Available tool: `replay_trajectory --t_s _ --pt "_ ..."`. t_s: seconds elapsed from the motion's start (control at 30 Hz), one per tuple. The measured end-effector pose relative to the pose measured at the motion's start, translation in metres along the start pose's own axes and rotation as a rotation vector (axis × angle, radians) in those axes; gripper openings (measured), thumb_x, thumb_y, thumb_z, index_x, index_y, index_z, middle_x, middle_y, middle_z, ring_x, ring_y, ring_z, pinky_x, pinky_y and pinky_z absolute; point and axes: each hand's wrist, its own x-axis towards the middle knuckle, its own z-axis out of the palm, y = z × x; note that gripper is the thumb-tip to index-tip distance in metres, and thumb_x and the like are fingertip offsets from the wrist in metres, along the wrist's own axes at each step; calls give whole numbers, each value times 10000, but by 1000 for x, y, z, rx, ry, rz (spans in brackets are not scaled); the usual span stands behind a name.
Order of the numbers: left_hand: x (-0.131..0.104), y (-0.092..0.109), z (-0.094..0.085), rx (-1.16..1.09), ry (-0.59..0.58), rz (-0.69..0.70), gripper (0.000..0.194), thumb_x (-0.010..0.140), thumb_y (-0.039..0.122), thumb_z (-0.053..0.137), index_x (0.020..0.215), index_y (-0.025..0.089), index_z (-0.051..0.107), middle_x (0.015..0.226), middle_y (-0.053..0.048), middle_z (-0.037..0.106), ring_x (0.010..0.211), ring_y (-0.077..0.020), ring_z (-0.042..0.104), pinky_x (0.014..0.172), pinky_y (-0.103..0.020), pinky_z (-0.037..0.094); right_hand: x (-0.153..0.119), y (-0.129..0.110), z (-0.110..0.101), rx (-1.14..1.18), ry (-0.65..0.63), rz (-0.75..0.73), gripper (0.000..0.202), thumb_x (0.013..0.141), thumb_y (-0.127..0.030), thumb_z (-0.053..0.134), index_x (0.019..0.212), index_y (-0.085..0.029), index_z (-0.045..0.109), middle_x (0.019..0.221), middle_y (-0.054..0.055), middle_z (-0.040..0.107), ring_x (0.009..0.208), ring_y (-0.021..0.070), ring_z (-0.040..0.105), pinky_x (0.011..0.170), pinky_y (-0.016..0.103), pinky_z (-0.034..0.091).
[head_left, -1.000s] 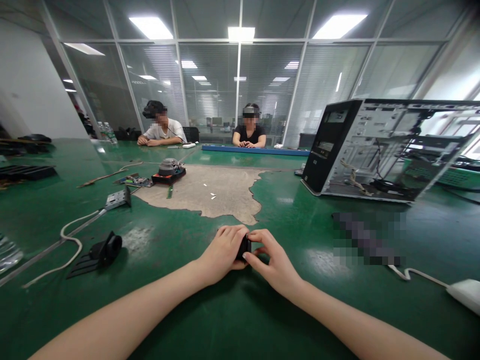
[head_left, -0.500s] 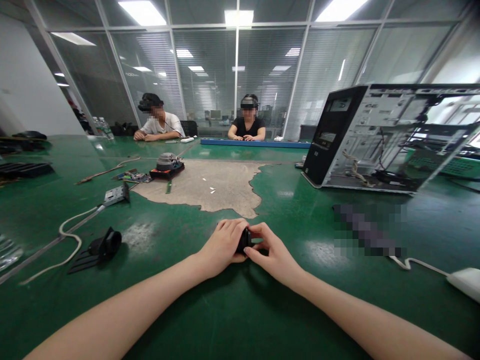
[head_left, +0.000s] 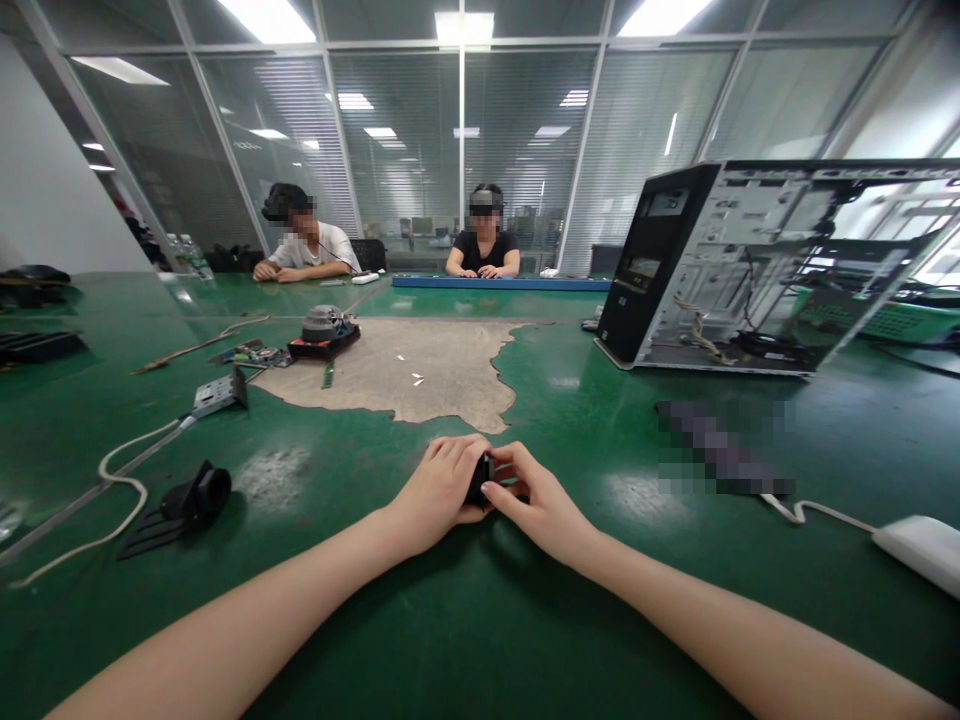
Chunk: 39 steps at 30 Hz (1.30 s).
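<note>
Between my two hands, low over the green table (head_left: 450,620), is a small black object (head_left: 478,482), mostly covered by fingers. My left hand (head_left: 442,485) wraps round it from the left, knuckles up. My right hand (head_left: 529,490) has its thumb and fingertips at the object's right side. What exactly the object is cannot be made out. A bare patch (head_left: 435,375) with a torn outline lies in the tabletop just beyond my hands.
An open computer case (head_left: 652,270) stands at the right, near a blurred dark item (head_left: 720,445) and a white adapter (head_left: 919,550). Left are a black plastic part (head_left: 199,500), a metal bracket (head_left: 219,392) and a heatsink fan (head_left: 322,330). Two people sit across the table.
The whole view has shifted slightly, so objects appear a little further left. Both hands still hold the black object, with only slight finger movement at its right side.
</note>
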Motion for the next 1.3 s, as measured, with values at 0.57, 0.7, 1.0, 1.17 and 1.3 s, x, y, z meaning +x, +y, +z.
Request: replay_trajectory --t_s 0.57,0.7,1.0,1.17,1.3 --pt "0 1 -1 -8 -7 -8 590 639 195 616 1140 171 305 1135 -94 467 1045 -234 430 888 -396 320 0 1 0 21 -4 -43 260 728 -159 503 973 -213 436 961 32 503 873 142 532 698 281 487" --pt "0 1 -1 -13 8 -3 574 647 199 603 1137 176 305 1131 -96 468 1051 -235 429 882 -401 327 -2 -3 -1 -28 62 -141 169 734 -184 510 899 -211 488 1034 47 479 974 165 487 739 288 474" --pt "0 2 -1 -2 22 3 604 648 246 622 1153 174 299 1123 -97 475 1044 -240 443 879 -406 344 3 -1 1 116 -11 62 203 766 -244 485 959 -210 434 937 30 519 827 134 550 661 269 502" --pt "0 -1 1 6 9 -11 607 640 235 626 1151 175 303 1134 -99 472 1047 -242 445 884 -411 341 0 -5 -5 -48 63 -21 203 696 -202 558 883 -200 477 882 13 530 820 138 539 718 284 470" --pt "0 -2 2 6 25 -13 610 638 280 642 1140 163 315 1125 -99 474 1053 -242 434 892 -399 335 3 -1 -14 -67 193 63 191 696 -250 557 859 -189 479 796 1 552 757 137 548 709 299 452"
